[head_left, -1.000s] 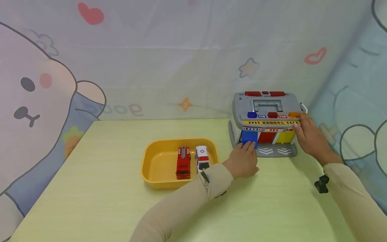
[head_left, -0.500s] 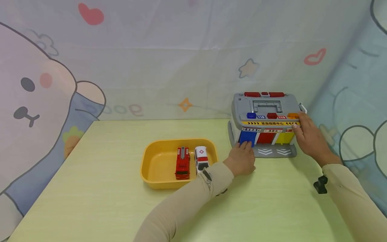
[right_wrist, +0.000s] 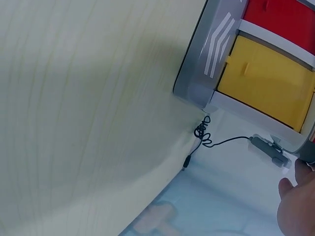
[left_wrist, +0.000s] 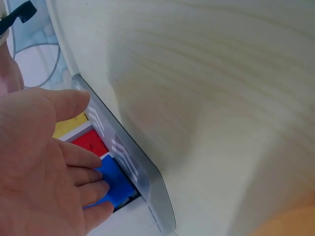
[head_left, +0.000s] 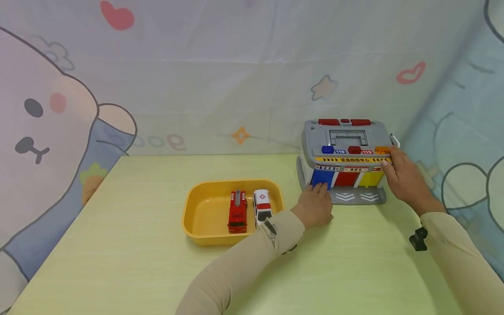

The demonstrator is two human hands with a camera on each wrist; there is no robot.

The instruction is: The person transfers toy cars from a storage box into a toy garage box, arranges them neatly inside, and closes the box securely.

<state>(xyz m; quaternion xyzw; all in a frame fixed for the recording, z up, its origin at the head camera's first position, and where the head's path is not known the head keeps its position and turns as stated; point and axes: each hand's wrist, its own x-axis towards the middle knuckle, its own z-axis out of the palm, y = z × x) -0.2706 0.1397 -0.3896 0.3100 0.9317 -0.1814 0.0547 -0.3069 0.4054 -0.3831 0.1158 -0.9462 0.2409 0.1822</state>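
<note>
Pale-green tabletop (head_left: 118,245): my sleeve (head_left: 244,264) overlaps one yellow tray (head_left: 206,218) bearing one fire truck (head_left: 238,214), one ambulance (head_left: 262,202); at frame right, my left hand (head_left: 315,208) and right hand (head_left: 407,186), fingers uncurled, touch one three-door toy garage (head_left: 342,159).

A yellow tray (head_left: 205,216) rests on the pale green table (head_left: 126,249) in my head view, carrying a red toy truck (head_left: 237,213) with a gray strip on top and, just beside it, a white-and-red toy ambulance (head_left: 262,205). Behind them I see a printed cloth backdrop (head_left: 220,78): a large bear-like figure (head_left: 55,135) at left, a solid red heart (head_left: 117,16), a peach star (head_left: 324,88), an orange sparkle (head_left: 236,136) and, farther right, an outlined heart (head_left: 411,74). Pale blue cloth (head_left: 460,118) borders the right.
</note>
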